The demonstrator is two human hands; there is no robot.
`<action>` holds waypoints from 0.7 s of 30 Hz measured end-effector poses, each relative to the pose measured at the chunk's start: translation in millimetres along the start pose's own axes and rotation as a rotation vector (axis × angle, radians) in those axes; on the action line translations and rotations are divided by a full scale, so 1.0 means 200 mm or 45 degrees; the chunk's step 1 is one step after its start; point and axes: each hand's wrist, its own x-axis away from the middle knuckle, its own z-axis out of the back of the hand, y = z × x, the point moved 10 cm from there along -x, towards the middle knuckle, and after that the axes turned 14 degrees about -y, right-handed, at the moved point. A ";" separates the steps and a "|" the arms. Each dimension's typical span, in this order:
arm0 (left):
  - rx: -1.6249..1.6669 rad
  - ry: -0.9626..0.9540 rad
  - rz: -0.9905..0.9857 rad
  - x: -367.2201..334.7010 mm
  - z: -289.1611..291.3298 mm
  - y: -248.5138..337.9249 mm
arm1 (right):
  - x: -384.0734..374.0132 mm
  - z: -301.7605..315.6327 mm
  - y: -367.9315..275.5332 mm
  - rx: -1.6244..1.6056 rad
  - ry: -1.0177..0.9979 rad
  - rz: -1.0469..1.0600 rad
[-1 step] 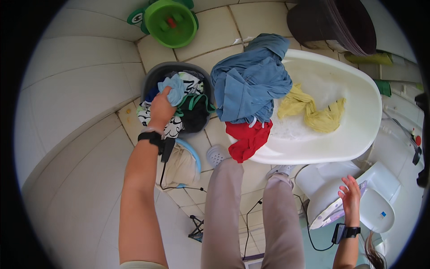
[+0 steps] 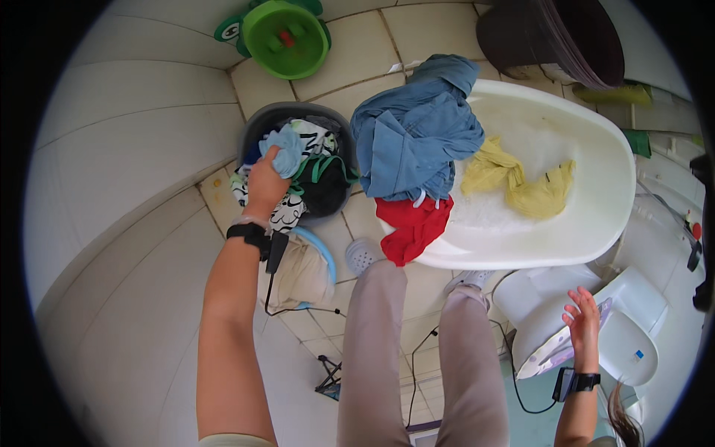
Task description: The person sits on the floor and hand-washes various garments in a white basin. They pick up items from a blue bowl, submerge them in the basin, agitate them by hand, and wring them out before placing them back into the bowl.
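My left hand (image 2: 267,182) is closed on a bunched light blue cloth (image 2: 284,149) at a dark grey basin (image 2: 257,119). Around it in the basin lie black-and-white patterned clothes (image 2: 289,212), a black piece (image 2: 326,192) and a green strap (image 2: 322,167). Out to the right, my right hand (image 2: 584,320) is raised with its fingers apart, holding nothing. A white bathtub (image 2: 596,223) stands in the middle. Over its left end hang a heap of blue clothing (image 2: 413,134) and a red garment (image 2: 413,227). A wet yellow cloth (image 2: 532,186) lies inside the tub.
A green round tub (image 2: 287,56) stands at the far left and a dark bucket (image 2: 514,45) at the far right. Below the basin is a blue-rimmed container with beige cloth (image 2: 298,276). A white toilet (image 2: 536,298) is by my right hand. Black cables (image 2: 514,380) trail near my legs.
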 end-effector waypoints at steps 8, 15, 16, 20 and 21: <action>0.324 0.171 0.008 0.57 0.51 0.09 | -0.01 -0.05 -0.02 -0.114 -0.235 0.025; 0.580 0.240 0.186 1.05 1.10 0.43 | 0.02 0.05 -0.04 -0.192 -0.330 0.041; 0.694 0.306 0.246 1.17 1.21 0.51 | 0.01 0.04 -0.02 -0.219 -0.354 0.027; 0.567 0.215 0.190 1.45 1.52 0.91 | 0.00 0.02 0.00 -0.313 -0.396 0.007; 0.548 0.231 0.193 1.56 1.60 1.02 | -0.01 -0.01 -0.01 -0.337 -0.440 0.002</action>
